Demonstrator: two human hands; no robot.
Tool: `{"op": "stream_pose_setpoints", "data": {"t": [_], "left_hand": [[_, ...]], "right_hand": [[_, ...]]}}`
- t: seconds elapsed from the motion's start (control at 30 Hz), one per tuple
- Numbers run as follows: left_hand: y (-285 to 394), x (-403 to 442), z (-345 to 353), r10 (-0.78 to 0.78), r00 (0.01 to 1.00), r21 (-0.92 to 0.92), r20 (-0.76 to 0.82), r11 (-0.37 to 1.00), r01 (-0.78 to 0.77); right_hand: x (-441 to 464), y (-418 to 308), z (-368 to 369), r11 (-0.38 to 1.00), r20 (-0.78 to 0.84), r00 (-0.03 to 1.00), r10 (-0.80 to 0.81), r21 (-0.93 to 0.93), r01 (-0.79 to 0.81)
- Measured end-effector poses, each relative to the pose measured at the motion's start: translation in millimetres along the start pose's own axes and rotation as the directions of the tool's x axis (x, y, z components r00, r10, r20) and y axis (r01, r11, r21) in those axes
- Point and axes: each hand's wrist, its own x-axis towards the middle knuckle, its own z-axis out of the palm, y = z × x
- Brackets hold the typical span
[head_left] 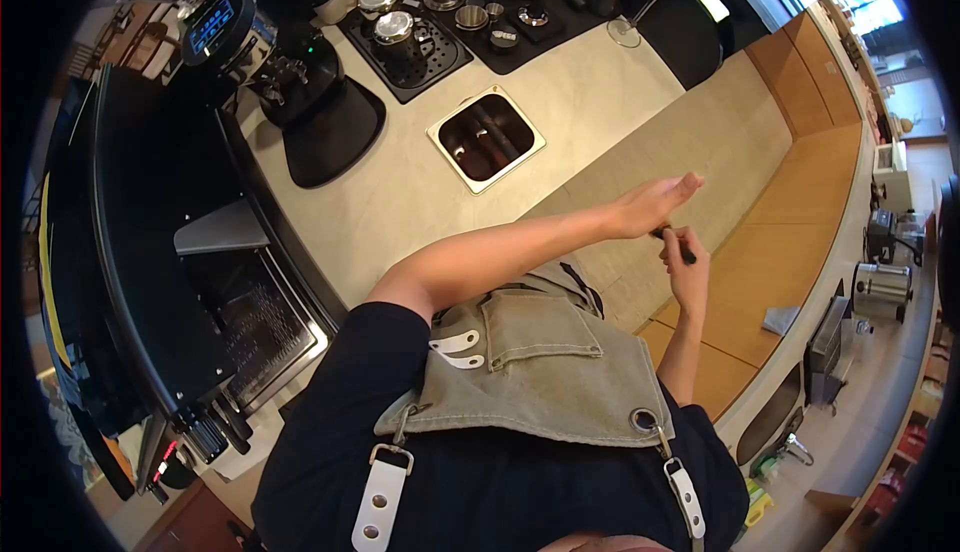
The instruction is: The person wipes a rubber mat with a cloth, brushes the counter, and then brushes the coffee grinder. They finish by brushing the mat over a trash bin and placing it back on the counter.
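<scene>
On the pale desk (390, 227), right of the square metal-rimmed basin (512, 170), the left hand (650, 208) has hidden fingers, its grip unclear; nearer the body, the right hand (684, 267) grips a short, black, rod-like tool (688, 254), slanting toward the left.

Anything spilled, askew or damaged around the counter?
No spill or damage shows on the pale counter. Only a grey-blue piece, perhaps a cloth, looks stray, lying by itself near the edge of the wooden surface.
</scene>
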Motion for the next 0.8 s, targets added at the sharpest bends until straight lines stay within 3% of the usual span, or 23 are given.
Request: {"op": "stream_pose_setpoints", "data": {"t": [0.03, 0.07, 0.1, 0.13, 0.23, 0.33, 0.37, 0.4, 0.5, 0.53, 0.57, 0.6, 0.63, 0.73, 0.77, 0.8], "left_hand": [[0.9, 3.6, -2.7, 0.038, 0.999, 0.012, -0.023, 0.999, -0.037], [1.0, 7.5, -4.9, 0.072, 0.997, 0.023, -0.041, 0.997, -0.072], [-3.4, 9.2, -8.8, 0.073, 0.995, 0.044, -0.067, 0.997, -0.07], [-11.1, 9.1, -15.0, 0.072, 0.993, 0.061, -0.09, 0.996, -0.066], [-18.0, 8.2, -24.7, 0.054, 0.99, 0.024, -0.13, 0.998, -0.051], [3.6, 5.5, -26.5, 0.079, 0.985, 0.021, -0.153, 0.997, -0.077], [12.3, 3.5, -25.0, 0.092, 0.983, 0.032, -0.159, 0.996, -0.088], [14.9, 2.9, -24.7, 0.102, 0.985, -0.008, -0.14, 0.995, -0.104], [17.9, 11.0, -32.1, 0.138, 0.984, -0.099, -0.113, 0.984, -0.149], [13.1, 11.7, -34.8, 0.13, 0.985, -0.123, -0.116, 0.982, -0.145], [9.8, 11.1, -35.2, 0.118, 0.986, -0.146, -0.114, 0.98, -0.134], [8.2, 12.4, -36.8, 0.119, 0.985, -0.154, -0.126, 0.978, -0.138], [8.9, 13.4, -38.7, 0.122, 0.983, -0.16, -0.138, 0.977, -0.143], [13.3, 14.7, -36.3, 0.113, 0.98, -0.176, -0.164, 0.974, -0.142], [15.1, 16.1, -36.4, 0.111, 0.979, -0.178, -0.171, 0.974, -0.141], [15.8, 17.4, -38.9, 0.115, 0.971, -0.283, -0.212, 0.943, -0.173]], "right_hand": [[1.3, -6.7, 3.9, 0.99, 0.019, 0.998, 0.063, -0.127, -0.06], [8.7, -7.2, -0.6, 0.944, -0.027, 1.0, 0.003, 0.331, 0.006], [16.1, -4.7, -10.2, 0.696, -0.103, 0.994, -0.029, 0.712, 0.094], [18.9, -2.6, -19.0, 0.305, -0.195, 0.98, -0.027, 0.933, 0.194], [14.8, -47.8, -35.6, -0.323, -0.263, 0.915, -0.305, 0.933, 0.161], [41.7, -5.5, -29.8, 0.093, -0.004, 0.991, -0.137, 0.996, 0.017], [41.0, -5.1, -12.6, 0.783, 0.03, 0.989, -0.146, 0.615, 0.097], [39.6, -4.6, 5.9, 0.98, 0.062, 0.991, -0.119, -0.151, 0.127], [38.5, -17.1, 13.8, 0.974, 0.03, 0.998, -0.062, 0.219, 0.054], [39.4, -21.5, 9.0, 0.931, -0.048, 0.992, -0.114, 0.344, 0.124], [34.2, -32.0, 0.6, 0.709, -0.05, 0.982, -0.182, 0.685, 0.166], [31.7, -46.9, -9.7, 0.366, -0.085, 0.965, -0.249, 0.914, 0.175], [32.0, -52.7, -16.0, -0.039, -0.146, 0.943, -0.298, 0.989, 0.141], [65.5, -23.0, -27.6, -0.036, 0.064, 0.955, -0.289, 0.996, -0.078], [65.1, -21.9, -18.3, 0.393, 0.068, 0.969, -0.236, 0.919, 0.031], [65.6, -21.0, -3.2, 0.748, 0.051, 0.981, -0.187, 0.654, 0.109]]}}
